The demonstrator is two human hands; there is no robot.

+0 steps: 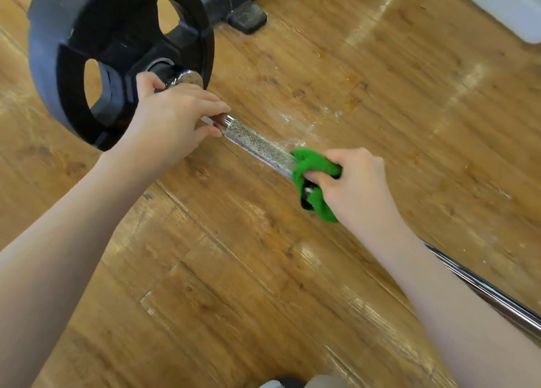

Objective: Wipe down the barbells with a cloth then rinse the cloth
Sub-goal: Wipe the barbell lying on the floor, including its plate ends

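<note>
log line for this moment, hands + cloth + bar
phase: wiping | left hand: gripping barbell near black plate | right hand: green cloth wrapped round knurled shaft | rinse: not yet

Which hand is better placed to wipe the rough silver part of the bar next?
The right hand. It already grips the green cloth, wrapped around the chrome barbell bar at the knurled section's end. The left hand holds the bar bare, near the black weight plate.
</note>
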